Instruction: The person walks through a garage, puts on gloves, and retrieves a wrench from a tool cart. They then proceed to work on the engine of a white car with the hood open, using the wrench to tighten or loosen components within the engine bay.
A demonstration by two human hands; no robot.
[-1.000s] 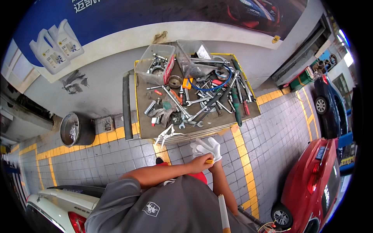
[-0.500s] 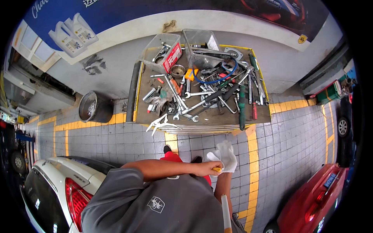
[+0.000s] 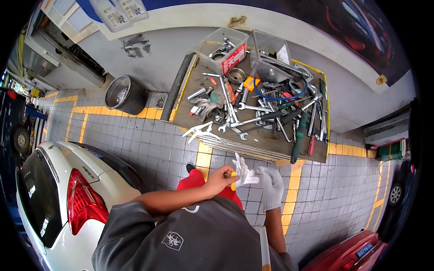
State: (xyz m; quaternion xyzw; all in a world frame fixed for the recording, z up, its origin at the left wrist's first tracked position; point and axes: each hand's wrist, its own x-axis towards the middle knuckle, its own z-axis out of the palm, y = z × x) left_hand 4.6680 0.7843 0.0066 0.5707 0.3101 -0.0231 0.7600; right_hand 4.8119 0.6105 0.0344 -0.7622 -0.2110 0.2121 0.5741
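Observation:
My left hand (image 3: 220,180), bare, is closed on the yellow cuff of a white knit glove (image 3: 245,173). The loose glove hangs to the right of my fingers, its own fingers sticking up and sideways. My right hand (image 3: 272,186) wears another white glove and is raised just right of the loose one. Its fingers bend left toward that glove, not wrapped round it; whether the tips touch it I cannot tell. Both hands are in front of my body, on the near side of a tool-covered cart (image 3: 185,118).
Wrenches, ratchets, a green-handled tool (image 3: 299,137) and two clear bins (image 3: 224,50) crowd the cart top. White pliers (image 3: 201,131) overhang its near edge. A black bucket (image 3: 126,95) stands left by the wall. A white car (image 3: 104,180) is close on my left, a red car (image 3: 348,250) at lower right.
My left hand has moved left and up, away from the right wrist, with the loose glove's yellow cuff in it. The two gloves now show apart. The view has turned and shifted.

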